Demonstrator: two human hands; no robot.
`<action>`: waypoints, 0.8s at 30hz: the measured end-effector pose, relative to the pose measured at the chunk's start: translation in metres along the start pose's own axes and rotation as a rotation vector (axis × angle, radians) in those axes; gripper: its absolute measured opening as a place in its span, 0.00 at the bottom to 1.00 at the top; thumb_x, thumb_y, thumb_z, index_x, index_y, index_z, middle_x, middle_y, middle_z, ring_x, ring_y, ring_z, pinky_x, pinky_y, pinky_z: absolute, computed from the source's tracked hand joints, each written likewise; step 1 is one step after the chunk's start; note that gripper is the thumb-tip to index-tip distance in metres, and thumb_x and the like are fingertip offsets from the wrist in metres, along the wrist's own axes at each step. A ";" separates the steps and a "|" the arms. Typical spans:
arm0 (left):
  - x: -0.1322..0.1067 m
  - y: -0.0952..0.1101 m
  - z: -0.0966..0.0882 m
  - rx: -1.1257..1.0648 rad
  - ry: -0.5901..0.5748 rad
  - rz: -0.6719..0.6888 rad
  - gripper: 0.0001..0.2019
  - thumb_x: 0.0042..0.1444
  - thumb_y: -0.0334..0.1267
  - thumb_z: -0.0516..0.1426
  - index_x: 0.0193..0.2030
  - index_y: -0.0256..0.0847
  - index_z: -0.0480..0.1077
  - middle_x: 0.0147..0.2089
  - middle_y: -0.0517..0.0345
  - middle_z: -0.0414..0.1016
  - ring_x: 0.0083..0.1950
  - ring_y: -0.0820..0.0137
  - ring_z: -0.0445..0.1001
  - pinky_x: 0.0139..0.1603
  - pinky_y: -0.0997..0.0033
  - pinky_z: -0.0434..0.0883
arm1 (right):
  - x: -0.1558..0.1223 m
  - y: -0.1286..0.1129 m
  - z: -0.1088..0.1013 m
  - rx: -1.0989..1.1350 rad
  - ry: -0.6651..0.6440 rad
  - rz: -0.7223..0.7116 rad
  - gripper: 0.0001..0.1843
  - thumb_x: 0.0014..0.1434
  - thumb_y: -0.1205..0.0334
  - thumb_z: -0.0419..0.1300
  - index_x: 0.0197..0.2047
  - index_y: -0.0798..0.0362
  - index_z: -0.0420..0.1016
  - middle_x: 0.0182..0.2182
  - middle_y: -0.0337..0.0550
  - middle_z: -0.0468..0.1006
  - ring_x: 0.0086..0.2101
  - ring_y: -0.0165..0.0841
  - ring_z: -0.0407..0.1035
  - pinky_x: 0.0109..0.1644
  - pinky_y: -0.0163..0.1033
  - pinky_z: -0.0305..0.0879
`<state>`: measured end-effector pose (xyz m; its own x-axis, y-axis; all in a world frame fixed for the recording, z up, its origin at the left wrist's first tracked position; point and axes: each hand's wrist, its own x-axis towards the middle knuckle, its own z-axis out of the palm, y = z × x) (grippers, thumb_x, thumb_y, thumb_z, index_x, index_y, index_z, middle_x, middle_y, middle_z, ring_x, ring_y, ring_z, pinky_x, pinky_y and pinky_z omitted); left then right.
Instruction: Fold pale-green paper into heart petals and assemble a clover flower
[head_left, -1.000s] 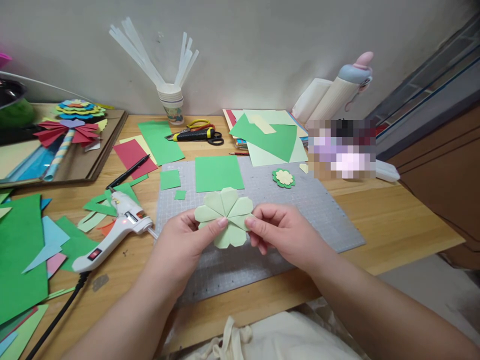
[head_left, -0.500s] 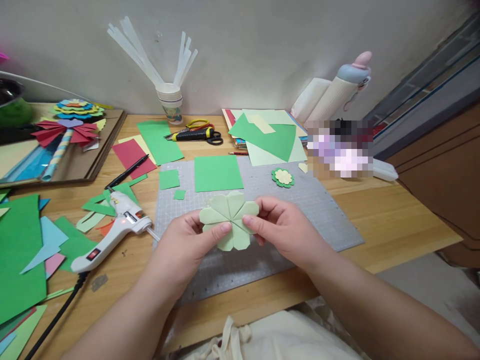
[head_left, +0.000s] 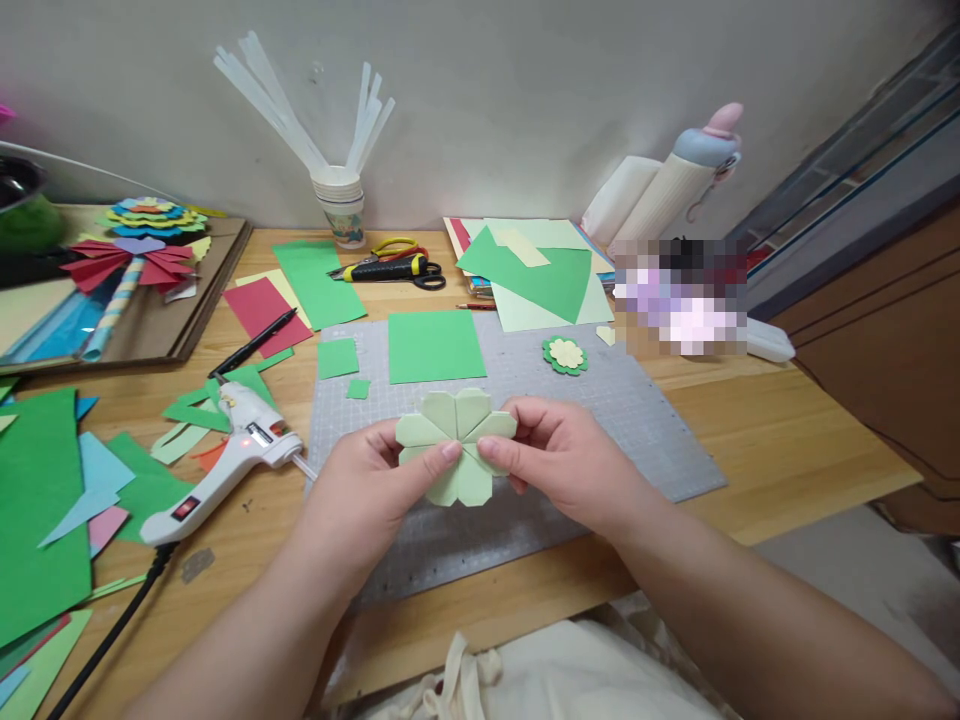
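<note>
A pale green paper flower with folded, lobed petals is held up over the grey cutting mat. My left hand pinches its left side, the thumb lying on the front near the centre. On the right side my right hand grips it the same way, thumb close to the centre and fingers behind. Most of the fingertips are hidden by the paper. Just beyond the flower lie a green paper square, a smaller square and a tiny one. A green and cream paper flower rests to the right.
A white glue gun with a black cord lies left of the mat, among paper scraps. Behind are a black pen, scissors, a paper cup of white sticks, stacked paper and a bottle.
The pale green flower has turned slightly in my hands and sits a touch lower. My right thumb has shifted a little to the left and down. Other things stay put.
</note>
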<state>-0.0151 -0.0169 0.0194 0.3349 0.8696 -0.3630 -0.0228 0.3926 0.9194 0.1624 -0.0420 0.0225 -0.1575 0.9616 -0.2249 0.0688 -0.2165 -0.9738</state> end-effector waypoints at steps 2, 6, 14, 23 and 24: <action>-0.001 0.001 0.000 -0.004 0.009 -0.006 0.11 0.43 0.41 0.67 0.34 0.40 0.79 0.30 0.56 0.81 0.30 0.68 0.74 0.31 0.74 0.69 | 0.000 -0.001 0.000 0.032 0.031 -0.002 0.14 0.56 0.51 0.62 0.29 0.53 0.68 0.22 0.33 0.66 0.21 0.25 0.60 0.24 0.32 0.58; -0.002 0.003 0.002 -0.026 -0.023 -0.002 0.10 0.43 0.41 0.67 0.33 0.39 0.78 0.29 0.56 0.80 0.29 0.69 0.74 0.30 0.75 0.70 | 0.000 -0.003 0.000 0.049 0.097 -0.032 0.14 0.57 0.52 0.62 0.27 0.52 0.67 0.23 0.33 0.68 0.20 0.24 0.61 0.23 0.31 0.60; -0.001 0.003 0.001 -0.048 0.021 -0.011 0.14 0.42 0.43 0.68 0.33 0.40 0.72 0.30 0.59 0.78 0.25 0.70 0.73 0.25 0.73 0.71 | -0.003 -0.001 0.001 -0.009 0.013 0.002 0.13 0.55 0.53 0.64 0.27 0.52 0.70 0.21 0.34 0.67 0.22 0.26 0.61 0.24 0.32 0.60; -0.004 0.005 0.002 -0.054 0.009 -0.031 0.13 0.42 0.44 0.68 0.27 0.39 0.71 0.23 0.60 0.76 0.21 0.72 0.71 0.21 0.76 0.68 | -0.002 -0.002 0.003 -0.024 0.008 0.016 0.15 0.54 0.50 0.64 0.26 0.52 0.69 0.21 0.35 0.67 0.22 0.27 0.62 0.24 0.33 0.61; -0.003 0.005 0.002 -0.052 0.009 -0.031 0.13 0.42 0.44 0.68 0.27 0.39 0.71 0.23 0.60 0.76 0.21 0.72 0.71 0.21 0.76 0.68 | -0.002 -0.002 0.003 -0.026 0.009 0.015 0.15 0.54 0.50 0.64 0.26 0.52 0.69 0.21 0.35 0.67 0.22 0.27 0.62 0.24 0.33 0.61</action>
<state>-0.0140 -0.0186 0.0254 0.3278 0.8591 -0.3930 -0.0613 0.4344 0.8986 0.1593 -0.0438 0.0251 -0.1478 0.9597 -0.2392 0.0968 -0.2267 -0.9691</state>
